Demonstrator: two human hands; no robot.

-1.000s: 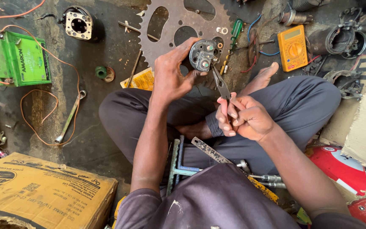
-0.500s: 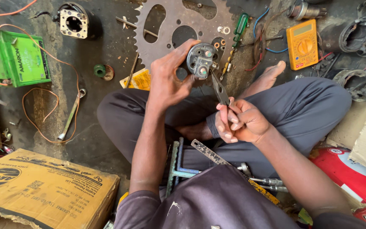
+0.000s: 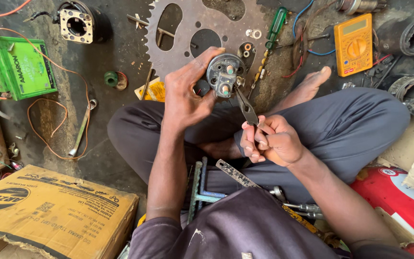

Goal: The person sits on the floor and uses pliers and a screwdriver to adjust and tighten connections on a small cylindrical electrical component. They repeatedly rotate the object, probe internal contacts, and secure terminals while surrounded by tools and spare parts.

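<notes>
A small round metal motor part [image 3: 225, 75] is gripped in the left hand [image 3: 188, 98], fingers curled around its body, above the crossed legs. Pliers [image 3: 247, 108] are clenched in the right hand [image 3: 270, 141], their tips set against the part's lower edge, though what they pinch is perhaps too small to be seen. A large sprocket [image 3: 202, 33] and a yellow multimeter [image 3: 354, 44] are laid on the floor beyond
</notes>
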